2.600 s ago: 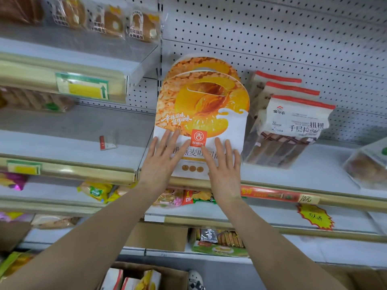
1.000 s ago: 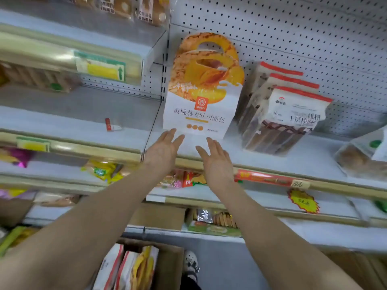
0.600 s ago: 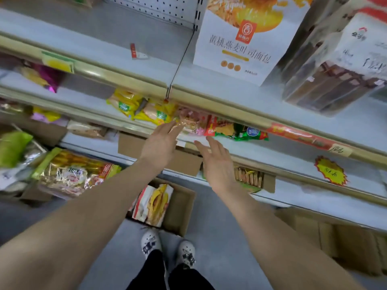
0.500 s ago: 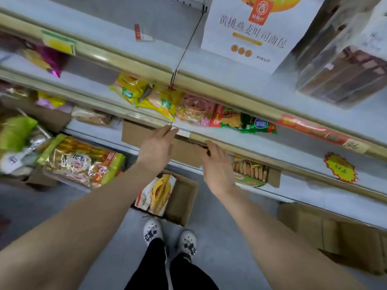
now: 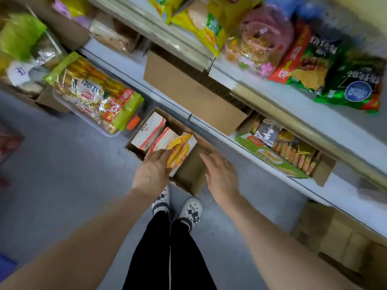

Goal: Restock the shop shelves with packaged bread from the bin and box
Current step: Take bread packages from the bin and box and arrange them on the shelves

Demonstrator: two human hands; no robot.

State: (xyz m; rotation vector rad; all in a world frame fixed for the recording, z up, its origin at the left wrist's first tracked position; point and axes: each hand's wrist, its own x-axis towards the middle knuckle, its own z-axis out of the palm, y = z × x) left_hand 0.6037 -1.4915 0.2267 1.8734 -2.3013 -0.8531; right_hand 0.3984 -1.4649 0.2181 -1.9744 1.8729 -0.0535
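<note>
An open cardboard box stands on the floor in front of my feet. Inside it lean a yellow-and-white bread carton and two white bread packs with red edges. My left hand hovers over the near end of the yellow carton with fingers straight, holding nothing. My right hand is spread over the box's empty right half, also holding nothing. A clear plastic bin to the left carries a large green-and-yellow bag of bread.
Shelf edges run diagonally across the upper right, loaded with snack bags. A green tray of small packs sits on the lowest shelf. More cardboard boxes lie at the lower right. The grey floor spreads to the left.
Both hands left the carton on the upper shelf and dropped towards the floor box. The view swung down from the shelf to the box and my feet.
</note>
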